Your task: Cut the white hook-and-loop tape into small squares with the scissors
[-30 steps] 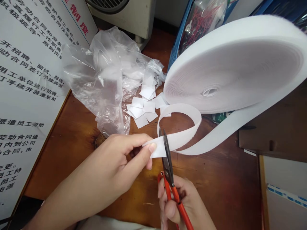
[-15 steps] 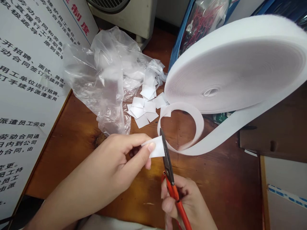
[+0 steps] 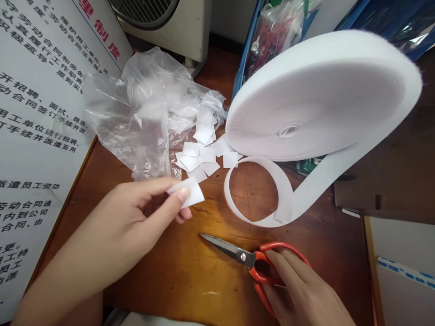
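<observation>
My left hand (image 3: 149, 213) pinches a small white cut piece of tape (image 3: 195, 194) between thumb and fingers, above the wooden table. My right hand (image 3: 299, 280) grips the red-handled scissors (image 3: 253, 260) by the handles, low at the front; the blades are together and point left. Some of its fingers are hidden behind the handles. Beyond the scissors, the loose strip (image 3: 231, 201) curls in a loop and runs up to the big white tape roll (image 3: 312, 108). Several square white cut pieces (image 3: 207, 155) lie in a loose heap past my left hand.
A crumpled clear plastic bag (image 3: 146, 113) lies behind the cut pieces. A printed board (image 3: 41, 136) stands at the left, a beige appliance with a grille (image 3: 163, 31) at the back. A blue bin (image 3: 239, 68) with bagged red wires (image 3: 272, 40) is behind the roll.
The piece in my left hand has come away from the strip and moved left. My right hand has lowered the scissors to the right, turning the blades leftward. The strip's loop has widened.
</observation>
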Available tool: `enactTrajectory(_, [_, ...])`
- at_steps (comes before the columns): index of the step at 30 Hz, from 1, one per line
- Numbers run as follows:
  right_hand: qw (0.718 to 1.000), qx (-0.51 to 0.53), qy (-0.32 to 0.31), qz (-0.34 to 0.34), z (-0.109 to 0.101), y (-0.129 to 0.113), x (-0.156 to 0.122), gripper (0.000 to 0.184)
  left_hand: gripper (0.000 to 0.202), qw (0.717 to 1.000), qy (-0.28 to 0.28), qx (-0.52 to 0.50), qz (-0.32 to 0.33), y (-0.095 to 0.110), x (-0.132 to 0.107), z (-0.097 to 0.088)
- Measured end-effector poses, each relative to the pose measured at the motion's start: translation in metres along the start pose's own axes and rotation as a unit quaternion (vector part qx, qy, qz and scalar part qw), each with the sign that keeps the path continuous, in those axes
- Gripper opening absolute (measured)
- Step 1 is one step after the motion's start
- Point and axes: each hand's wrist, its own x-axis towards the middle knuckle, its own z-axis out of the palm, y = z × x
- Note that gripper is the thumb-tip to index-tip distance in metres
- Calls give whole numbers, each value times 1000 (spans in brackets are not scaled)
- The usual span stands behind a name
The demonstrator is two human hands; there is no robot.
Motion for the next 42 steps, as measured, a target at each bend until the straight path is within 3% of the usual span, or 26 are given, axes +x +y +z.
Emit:
enactTrajectory(3, [999,18,-6,-40,1,4,4,34,31,995,-51,-75,-41,5,1,11])
enactTrajectory(6, [994,24,-1,-109,-10,-3,16,34,35,991,-99,-78,-50,9,1,20])
enactTrajectory(8, [988,22,32,-152,-20,-15,26,26,38,989,-129,-59,-44,11,1,25])
enactTrajectory(10, [984,56,86,-144,-25,-29,37,19,38,985,-160,-55,-32,15,2,30])
enactTrajectory(13, [969,143,161,-120,-19,-45,54,28,35,977,-204,-67,-9,22,3,37])
enactTrajectory(15, [957,164,190,-148,-9,-49,66,36,32,971,-226,-73,2,25,4,41])
enactTrajectory(21, [929,71,288,-222,6,-42,80,30,29,969,-230,-91,15,22,2,45])
enactTrajectory(28, [927,22,281,-249,4,-35,79,36,53,976,-187,-107,-8,22,2,47])
enactTrajectory(34, [906,54,323,-267,6,-34,81,26,52,949,-268,-158,-42,15,8,54])
enactTrajectory(37, [906,74,321,-267,5,-35,79,23,51,967,-226,-112,-45,15,12,56])
enactTrajectory(40, [916,155,299,-218,2,-38,77,25,50,996,-76,22,-35,14,19,52])
enactTrajectory(42, [921,197,280,-189,-1,-40,77,26,47,995,10,93,-42,12,27,46])
